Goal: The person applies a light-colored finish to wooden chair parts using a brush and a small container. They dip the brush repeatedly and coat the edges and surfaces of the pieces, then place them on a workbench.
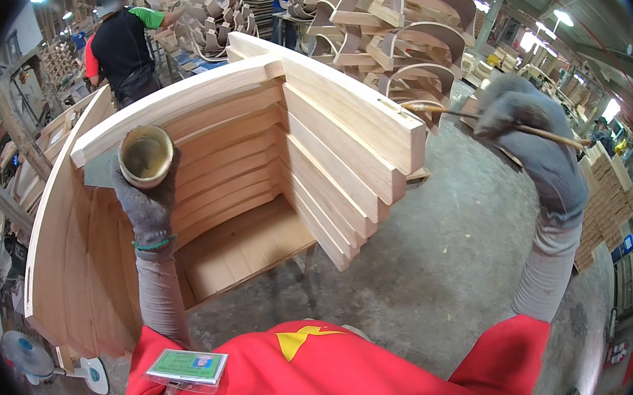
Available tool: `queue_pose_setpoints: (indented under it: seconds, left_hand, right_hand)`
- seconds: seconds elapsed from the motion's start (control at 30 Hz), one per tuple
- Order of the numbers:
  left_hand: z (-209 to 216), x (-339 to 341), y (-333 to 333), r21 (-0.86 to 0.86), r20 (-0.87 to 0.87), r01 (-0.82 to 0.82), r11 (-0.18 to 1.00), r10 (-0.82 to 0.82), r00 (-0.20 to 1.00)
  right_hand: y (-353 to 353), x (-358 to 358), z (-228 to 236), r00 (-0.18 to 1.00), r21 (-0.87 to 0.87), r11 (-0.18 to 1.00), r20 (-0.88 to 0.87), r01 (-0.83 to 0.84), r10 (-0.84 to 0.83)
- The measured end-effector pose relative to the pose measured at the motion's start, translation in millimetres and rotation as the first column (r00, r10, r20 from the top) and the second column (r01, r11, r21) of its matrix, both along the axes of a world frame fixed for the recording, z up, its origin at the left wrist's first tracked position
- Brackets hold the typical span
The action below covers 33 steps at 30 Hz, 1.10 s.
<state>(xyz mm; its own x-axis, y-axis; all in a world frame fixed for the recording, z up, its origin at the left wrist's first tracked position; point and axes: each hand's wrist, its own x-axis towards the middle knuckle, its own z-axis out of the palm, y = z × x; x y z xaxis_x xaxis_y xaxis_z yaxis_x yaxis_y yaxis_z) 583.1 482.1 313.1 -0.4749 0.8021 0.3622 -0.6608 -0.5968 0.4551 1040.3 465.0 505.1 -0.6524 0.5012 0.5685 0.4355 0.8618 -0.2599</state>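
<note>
My left hand (142,207), in a grey glove, is wrapped round a small round cup (146,158) with a yellowish inside. It is held in front of a stack of pale wooden frames (209,122) with curved rails and angled side pieces. My right hand (526,122), also gloved, is closed on a thin, long-handled brush (551,134). The brush points left, its tip at the near end of the top side piece (356,98), by a small slot. Whether the tip touches the wood I cannot tell.
Under the frames lies a flat wooden board (243,247). Tall stacks of curved wooden parts (422,48) stand behind, over a concrete floor (443,232). A person in a dark vest (121,53) works at the far left. A fan (27,355) is at the lower left, and stacked timber (612,199) at right.
</note>
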Motion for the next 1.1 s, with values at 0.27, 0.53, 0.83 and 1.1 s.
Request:
queue_pose_setpoints:
  seconds: [0.27, 0.53, 0.83, 1.1]
  left_hand:
    - [-3, -47, 20, -0.008, -0.025, -0.187, 0.982, 0.186, 0.982]
    - [9, -64, 44, -0.063, -0.097, -0.130, 0.990, 0.123, 0.988]
    - [40, -51, 86, -0.070, -0.030, 0.001, 0.998, -0.003, 1.000]
    - [-10, 81, -12, 0.007, -0.550, -0.231, 0.973, 0.197, 0.811]
  right_hand:
    - [6, -25, -83, 0.828, -0.478, 0.874, -0.453, 0.087, -0.330]
    - [41, -64, -82, 0.940, -0.439, 0.836, 0.066, 0.329, -0.335]
    - [124, -67, -107, 0.898, 0.366, 0.929, 0.388, 0.056, -0.207]
    - [28, -76, -87, 0.773, -0.134, 0.991, -0.630, -0.013, -0.075]
